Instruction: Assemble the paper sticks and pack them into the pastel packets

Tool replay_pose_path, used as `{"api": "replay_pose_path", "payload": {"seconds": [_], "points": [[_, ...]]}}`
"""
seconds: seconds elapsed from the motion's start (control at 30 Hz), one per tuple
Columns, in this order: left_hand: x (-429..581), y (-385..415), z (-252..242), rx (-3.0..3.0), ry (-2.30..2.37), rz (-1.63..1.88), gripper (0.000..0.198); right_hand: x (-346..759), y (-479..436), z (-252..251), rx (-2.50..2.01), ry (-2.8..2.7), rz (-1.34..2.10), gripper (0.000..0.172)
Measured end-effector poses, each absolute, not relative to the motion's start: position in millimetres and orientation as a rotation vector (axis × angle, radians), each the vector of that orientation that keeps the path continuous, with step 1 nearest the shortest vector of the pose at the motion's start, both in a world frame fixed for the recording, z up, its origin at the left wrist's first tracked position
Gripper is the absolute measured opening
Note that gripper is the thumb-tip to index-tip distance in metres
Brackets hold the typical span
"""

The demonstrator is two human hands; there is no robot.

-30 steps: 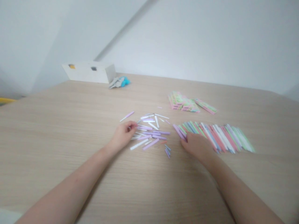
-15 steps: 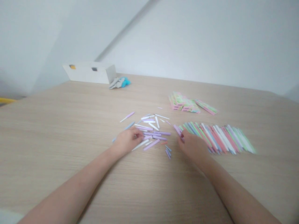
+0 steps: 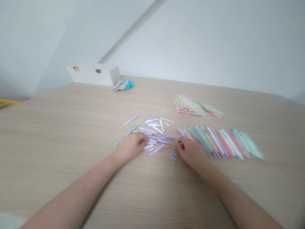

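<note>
Loose slim purple and white sticks (image 3: 156, 154) lie in a scattered pile at the middle of the table. My left hand (image 3: 132, 144) rests at the pile's left side, thumb and fingertips pinched together. What they hold, if anything, is hidden. Between the pile and a slanted row of pastel pencil-like sticks (image 3: 224, 143) is my right hand (image 3: 193, 152), its fingers curled loosely with nothing visible in them. A purple stick (image 3: 181, 132) lies at the row's left end, just beyond this hand. A blue stick (image 3: 130, 130) lies behind my left hand.
Stacked pink-and-green packets (image 3: 188, 106) lie behind the row, with a single packet (image 3: 212, 110) beside them. Farther back left stand a white box (image 3: 92, 75) and a crumpled grey-and-blue glove-like thing (image 3: 124, 85). Tiny blue pieces (image 3: 172, 156) lie in front of the pile.
My right hand has let go of the purple stick, which stays at the row's left end, and has moved left and slightly nearer me. My left hand has barely moved.
</note>
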State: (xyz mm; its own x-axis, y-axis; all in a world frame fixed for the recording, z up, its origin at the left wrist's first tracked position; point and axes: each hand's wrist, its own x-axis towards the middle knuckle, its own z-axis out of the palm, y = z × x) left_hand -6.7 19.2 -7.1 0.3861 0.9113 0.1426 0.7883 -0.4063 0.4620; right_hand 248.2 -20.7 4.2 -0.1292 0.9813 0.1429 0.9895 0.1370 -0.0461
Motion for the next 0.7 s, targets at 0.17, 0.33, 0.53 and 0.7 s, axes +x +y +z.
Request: {"api": "replay_pose_path", "payload": {"seconds": [0.17, 0.33, 0.53, 0.7], "points": [[3.4, 6.0, 0.6, 2.370, 1.491, 0.559, 0.021, 248.6, -20.0, 2.7, -1.962, -2.256, -0.063, 0.019], [13.2, -7.0, 0.3, 2.485, 1.312, 0.452, 0.022, 249.1, -19.1, -0.5, -1.914, -2.251, -0.053, 0.022], [19.2, -14.9, 1.5, 2.583, 1.232, 0.422, 0.023, 251.3, -13.6, -9.9, -1.647, -2.323, -0.163, 0.037], [19.8, -15.9, 2.9, 2.613, 1.193, 0.390, 0.025, 253.7, -7.3, -17.5, -1.611, -2.358, -0.131, 0.040]]}}
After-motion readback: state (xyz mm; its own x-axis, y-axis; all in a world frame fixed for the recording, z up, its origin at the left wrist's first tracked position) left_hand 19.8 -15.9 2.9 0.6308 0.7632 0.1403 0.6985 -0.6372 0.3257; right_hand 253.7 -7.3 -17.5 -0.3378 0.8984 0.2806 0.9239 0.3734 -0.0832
